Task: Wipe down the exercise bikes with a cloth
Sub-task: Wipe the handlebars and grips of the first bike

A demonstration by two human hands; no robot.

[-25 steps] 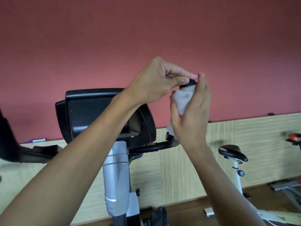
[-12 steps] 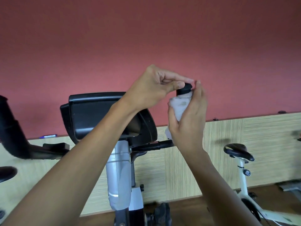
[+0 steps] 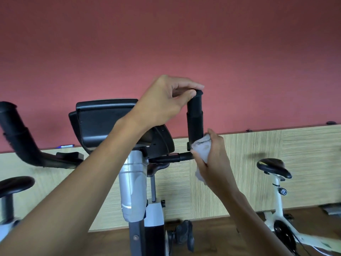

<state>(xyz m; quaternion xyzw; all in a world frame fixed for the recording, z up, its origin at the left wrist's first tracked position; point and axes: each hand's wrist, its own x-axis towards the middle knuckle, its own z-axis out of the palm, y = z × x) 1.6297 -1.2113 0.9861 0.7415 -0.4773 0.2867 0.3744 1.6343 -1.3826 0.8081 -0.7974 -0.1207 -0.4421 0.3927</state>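
Left hand (image 3: 162, 100) pinched top of upright handlebar grip (image 3: 195, 122); right hand (image 3: 212, 159) clutched white cloth (image 3: 202, 149) at its base.

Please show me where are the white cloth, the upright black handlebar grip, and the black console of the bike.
white cloth (image 3: 202, 149), head view, on its bunched top.
upright black handlebar grip (image 3: 195, 120), head view, on its middle.
black console (image 3: 103, 124), head view, on its back panel.

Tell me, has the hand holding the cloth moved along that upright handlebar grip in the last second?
Yes. The right hand with the white cloth has slid down from the top of the handlebar grip to its base.
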